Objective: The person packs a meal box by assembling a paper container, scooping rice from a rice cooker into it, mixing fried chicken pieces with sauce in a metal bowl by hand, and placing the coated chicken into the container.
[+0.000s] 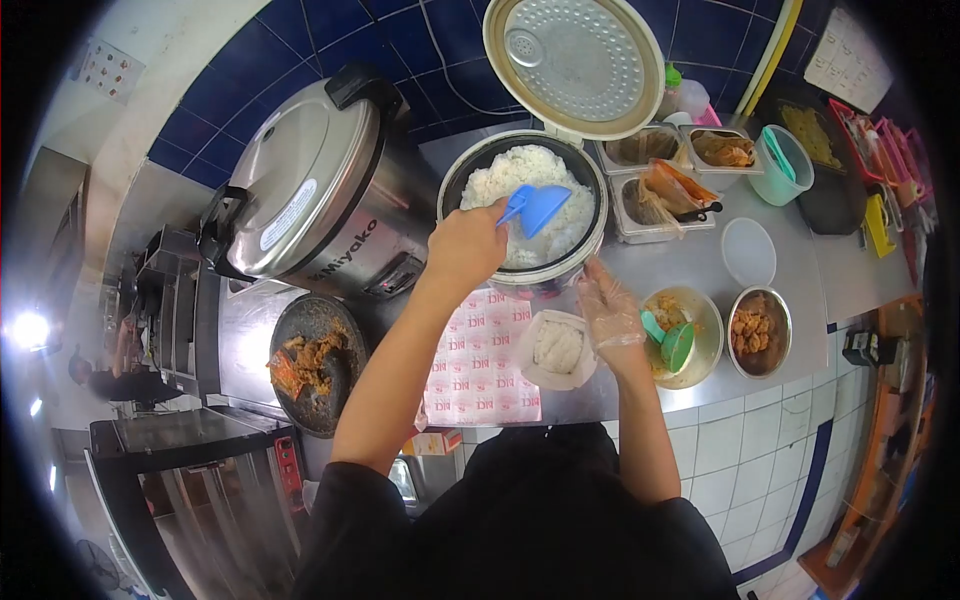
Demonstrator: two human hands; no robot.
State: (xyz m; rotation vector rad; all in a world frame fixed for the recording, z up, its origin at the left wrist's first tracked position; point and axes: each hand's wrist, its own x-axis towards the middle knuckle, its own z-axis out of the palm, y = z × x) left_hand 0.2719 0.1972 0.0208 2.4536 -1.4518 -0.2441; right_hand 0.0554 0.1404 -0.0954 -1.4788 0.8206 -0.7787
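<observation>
My left hand (468, 243) is closed around the handle of a blue scoop (545, 208). The scoop is over the white rice (515, 178) inside an open rice cooker (450, 205). My right hand (610, 310) wears a clear plastic glove, its fingers stretched up beside the cooker's lower right side; whether they touch it I cannot tell. Just left of that hand stands a small white box (557, 378) with rice in it. Printed pink-and-white paper (482, 360) lies under and left of the box.
A large Miyako cooker (340, 215) stands left, its lid shut. Before it sits a stone mortar (285, 350) with fried food. To the right are a bowl with a green scoop (677, 348), a steel bowl (762, 365) of fried pieces and metal trays (640, 205). The cooker lid (575, 60) is raised.
</observation>
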